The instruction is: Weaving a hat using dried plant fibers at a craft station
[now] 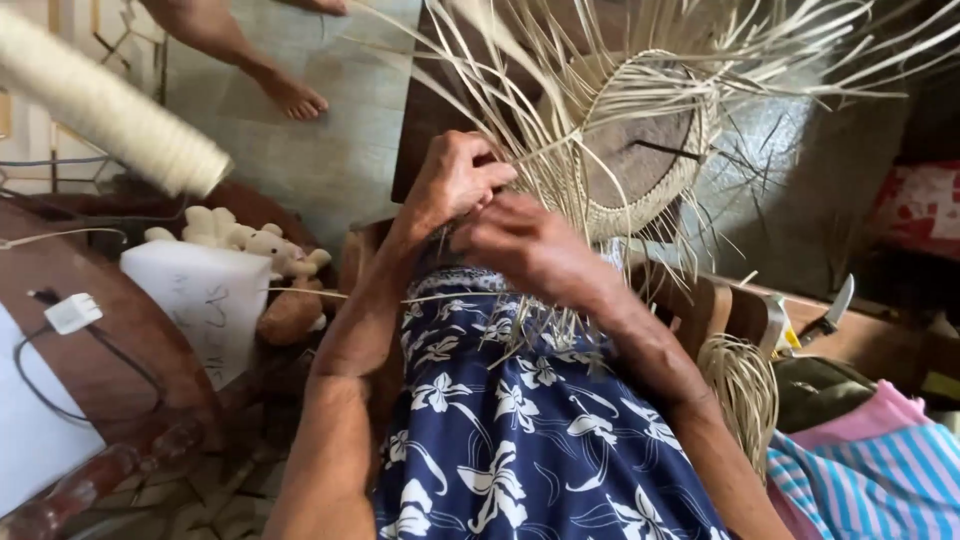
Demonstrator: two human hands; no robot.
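A white rectangular sheet or card (pixel 205 300) bearing faint handwritten marks is seen at the left, propped beside a dark wooden table (pixel 110 360) and just in front of a pale soft toy (pixel 240 235). Whether it is a sign or a package cannot be determined. No screens are visible.

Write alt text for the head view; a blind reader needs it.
Two bare hands, left hand and right hand, work pale straw strands at the edge of a half-woven straw hat held over a lap in blue floral cloth. A loose straw bundle lies at right.
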